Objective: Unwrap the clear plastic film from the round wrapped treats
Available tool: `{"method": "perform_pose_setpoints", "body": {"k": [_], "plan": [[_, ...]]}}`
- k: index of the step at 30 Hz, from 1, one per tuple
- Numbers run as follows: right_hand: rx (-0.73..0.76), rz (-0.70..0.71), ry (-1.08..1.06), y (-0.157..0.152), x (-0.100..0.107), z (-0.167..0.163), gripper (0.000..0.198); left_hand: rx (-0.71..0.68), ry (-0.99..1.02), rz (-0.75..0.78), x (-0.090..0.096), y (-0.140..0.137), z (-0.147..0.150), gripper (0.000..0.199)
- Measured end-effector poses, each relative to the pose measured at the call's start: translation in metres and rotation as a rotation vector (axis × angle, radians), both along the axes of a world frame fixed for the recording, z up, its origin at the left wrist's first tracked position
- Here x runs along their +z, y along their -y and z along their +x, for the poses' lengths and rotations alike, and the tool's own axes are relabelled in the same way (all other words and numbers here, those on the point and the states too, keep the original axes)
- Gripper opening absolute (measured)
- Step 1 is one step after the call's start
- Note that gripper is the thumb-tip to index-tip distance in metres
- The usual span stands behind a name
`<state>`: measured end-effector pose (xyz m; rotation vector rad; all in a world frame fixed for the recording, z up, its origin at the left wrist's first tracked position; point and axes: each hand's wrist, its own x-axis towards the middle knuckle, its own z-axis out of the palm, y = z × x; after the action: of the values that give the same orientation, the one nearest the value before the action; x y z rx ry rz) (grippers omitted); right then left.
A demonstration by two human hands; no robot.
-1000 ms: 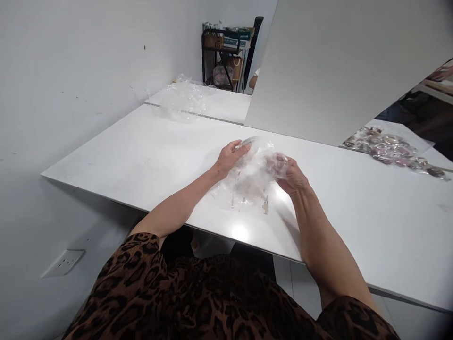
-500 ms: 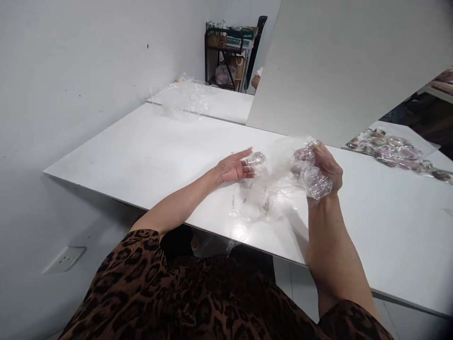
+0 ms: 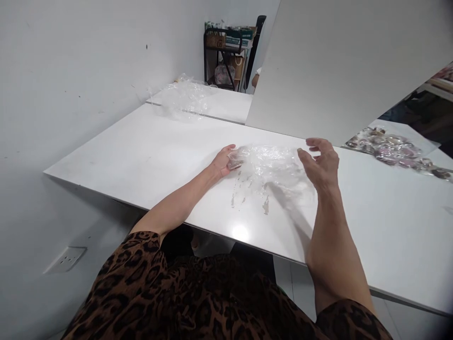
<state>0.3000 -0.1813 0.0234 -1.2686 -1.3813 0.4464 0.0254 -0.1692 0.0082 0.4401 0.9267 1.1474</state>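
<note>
A crinkled bunch of clear plastic bags (image 3: 271,160) spreads between my hands, just over the table, its edges blurred. My left hand (image 3: 222,160) grips the left end, with some fingers hidden behind the film. At the other end, my right hand (image 3: 322,163) is raised with its fingers apart and curved, holding nothing. The thumb is close to the plastic; whether it touches cannot be made out. Wet-looking brownish marks (image 3: 265,206) show on the white table (image 3: 159,156) below the plastic.
Another heap of clear plastic (image 3: 186,97) lies at the far left near the wall. Beyond a leaning white panel (image 3: 318,66), small wrapped items (image 3: 396,146) are piled at right. A black rack (image 3: 222,56) stands behind, and part of a person's arm (image 3: 255,80) shows beside the panel.
My right hand has let go of the bunched plastic and opened. My left hand has drawn slightly left and closed on the plastic, which now lies flatter and more stretched out between my hands.
</note>
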Motion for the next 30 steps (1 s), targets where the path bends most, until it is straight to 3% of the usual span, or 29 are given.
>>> {"method": "perform_pose_setpoints", "body": {"k": [2,4,6,9,14,18,20,23,25,27,30], "plan": [[0.018,0.101,0.137,0.008,0.004,-0.013,0.033,0.025,-0.064,-0.007,-0.004,0.000,0.002,0.036],[0.161,0.155,0.236,0.017,0.007,-0.031,0.038,0.029,-0.107,0.022,-0.008,0.001,0.004,0.045],[0.314,0.129,0.330,0.022,0.005,-0.049,0.041,0.011,-0.161,0.082,-0.009,0.001,0.004,0.046],[0.380,0.060,0.367,0.021,-0.005,-0.062,0.033,-0.058,-0.261,0.176,-0.009,0.001,0.005,0.045],[0.324,-0.004,0.004,0.014,-0.007,-0.053,0.040,-0.225,-0.321,0.172,-0.009,0.001,0.001,0.039],[0.290,-0.059,-0.250,0.014,0.004,-0.042,0.047,-0.301,-0.431,0.197,-0.008,0.006,-0.003,0.053],[0.356,-0.101,-0.140,0.016,0.008,-0.036,0.045,-0.334,-0.471,0.196,-0.008,0.007,-0.004,0.055],[0.527,-0.218,0.260,0.020,0.011,-0.030,0.048,-0.356,-0.426,0.178,-0.011,0.005,-0.002,0.052],[0.544,-0.254,0.433,0.021,0.009,-0.031,0.041,-0.345,-0.401,0.188,-0.013,0.001,-0.003,0.050],[0.468,-0.228,0.377,0.021,0.006,-0.036,0.034,-0.330,-0.423,0.214,-0.015,-0.002,-0.005,0.054],[0.362,-0.150,0.021,0.020,0.004,-0.043,0.037,-0.361,-0.483,0.265,-0.016,-0.005,-0.008,0.066]]}}
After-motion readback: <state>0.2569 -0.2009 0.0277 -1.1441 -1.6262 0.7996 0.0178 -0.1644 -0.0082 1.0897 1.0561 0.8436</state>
